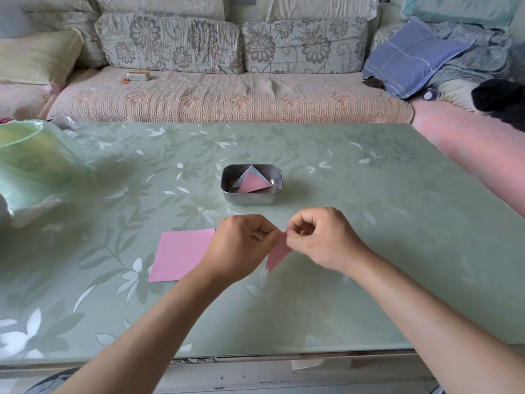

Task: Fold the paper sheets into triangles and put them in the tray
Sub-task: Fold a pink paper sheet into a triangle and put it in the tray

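A small metal tray (251,198) stands in the middle of the table with folded paper triangles (253,182) inside, a pink one on top of light blue ones. In front of it, my left hand (241,248) and my right hand (321,240) pinch the top corner of a pink paper sheet (278,254) between them; the sheet hangs down above the table. A flat pink sheet (179,254) lies on the table to the left of my left hand, with a sliver of blue paper showing at its far right corner.
A green floral cloth covers the table (369,223). A translucent green plastic container (25,160) sits at the table's left end. Behind the table stands a sofa (227,98) with cushions and a small box. The table's near edge (284,355) runs below my forearms.
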`<state>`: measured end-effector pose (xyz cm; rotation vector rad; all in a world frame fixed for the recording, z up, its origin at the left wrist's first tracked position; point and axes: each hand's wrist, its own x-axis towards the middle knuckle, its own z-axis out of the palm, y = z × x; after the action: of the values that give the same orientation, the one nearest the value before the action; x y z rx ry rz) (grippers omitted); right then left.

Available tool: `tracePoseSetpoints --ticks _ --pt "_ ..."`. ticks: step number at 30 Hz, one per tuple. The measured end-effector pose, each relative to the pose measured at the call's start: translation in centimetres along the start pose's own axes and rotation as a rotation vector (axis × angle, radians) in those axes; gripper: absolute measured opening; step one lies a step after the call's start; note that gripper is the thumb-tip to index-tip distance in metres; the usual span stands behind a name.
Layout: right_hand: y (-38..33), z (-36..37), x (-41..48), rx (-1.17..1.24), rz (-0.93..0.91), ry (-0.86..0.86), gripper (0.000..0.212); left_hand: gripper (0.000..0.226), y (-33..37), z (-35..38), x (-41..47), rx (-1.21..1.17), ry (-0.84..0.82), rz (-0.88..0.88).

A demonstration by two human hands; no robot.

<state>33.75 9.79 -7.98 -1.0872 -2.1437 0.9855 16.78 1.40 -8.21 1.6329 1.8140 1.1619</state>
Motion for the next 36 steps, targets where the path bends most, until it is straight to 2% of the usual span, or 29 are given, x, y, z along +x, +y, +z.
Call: tracePoseSetpoints --ticks 4,12,14,17,19,25,30,33,34,36 --pt "0.5 -0.7 0.5 -0.017 0.008 0.038 0.014 0.011 -0.4 -0.6 0.5 0.019 0.063 -0.008" --pt "1.6 -1.4 1.0 -0.053 0.062 0.125 0.013 0.016 -0.9 -2.1 1.0 0.041 0.144 -0.025" --pt "1.7 -1.3 1.0 -0.002 0.060 0.121 0.010 0.018 -1.1 -2.3 0.9 0.026 0.131 -0.034" --pt "1.3 -0.6 0.6 0.091 0.009 0.029 0.007 0.020 -0.9 -2.1 0.7 -0.010 0.064 -0.027" --pt "1.2 0.0 0.5 0.072 -0.027 -0.016 0.008 0.020 -0.7 -1.8 0.6 -0.042 0.014 -0.012" --pt "1.1 -0.1 0.9 -0.017 -0.108 0.027 0.007 0.017 -0.6 -2.1 0.7 -0.047 -0.002 0.020" --pt "0.5 0.1 0.5 -0.113 -0.184 0.003 0.015 0.010 -0.5 -1.7 0.2 0.113 0.023 0.183" --pt "0.1 0.4 0.2 -0.111 -0.236 -0.010 0.019 0.032 -0.1 -1.4 -0.1 0.178 0.021 0.272" --pt "0.1 0.5 0.1 -0.105 -0.239 -0.013 0.020 0.033 -0.1 -1.4 0.0 0.186 0.014 0.274" --pt "0.1 0.4 0.0 -0.097 -0.228 -0.010 0.019 0.019 -0.4 -1.6 0.3 0.199 -0.002 0.246"
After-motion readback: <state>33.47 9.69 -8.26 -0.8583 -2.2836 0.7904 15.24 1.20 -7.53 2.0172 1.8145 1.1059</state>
